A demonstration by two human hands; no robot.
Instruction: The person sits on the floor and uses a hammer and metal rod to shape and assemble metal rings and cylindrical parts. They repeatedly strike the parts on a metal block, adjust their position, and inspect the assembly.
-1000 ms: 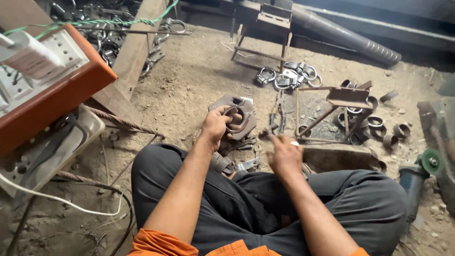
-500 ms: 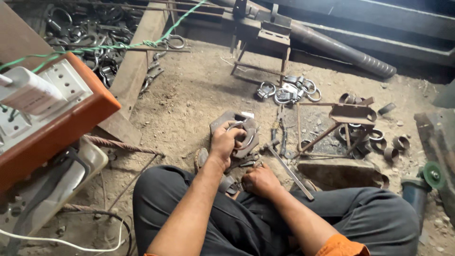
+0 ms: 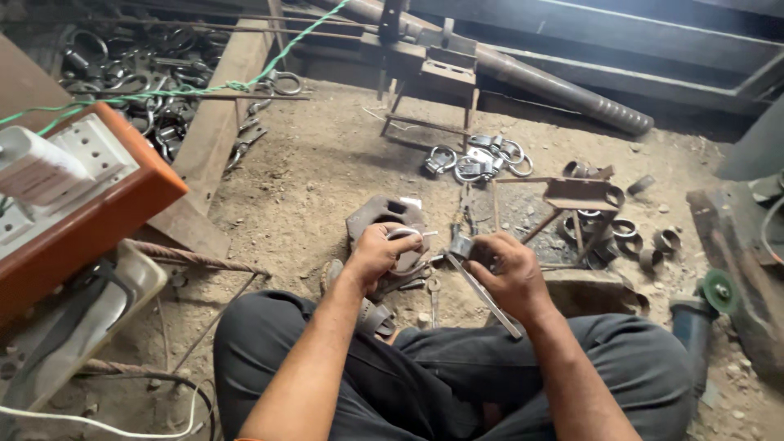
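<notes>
While a metal ring (image 3: 406,249) sits curled under the left hand (image 3: 377,255), both hands work over dirt.
Its fingers wrap the ring atop a grey block (image 3: 376,214); right hand (image 3: 508,273) fingers pinch a flat metal strip (image 3: 483,294) just beside.

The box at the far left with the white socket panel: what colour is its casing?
Orange casing, clearest in the head view.

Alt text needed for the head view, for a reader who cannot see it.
A seated person's left hand grips a metal ring on a worn block, while the right hand holds a flat metal bar. More rings and an angle grinder lie on the dirt floor.
</notes>
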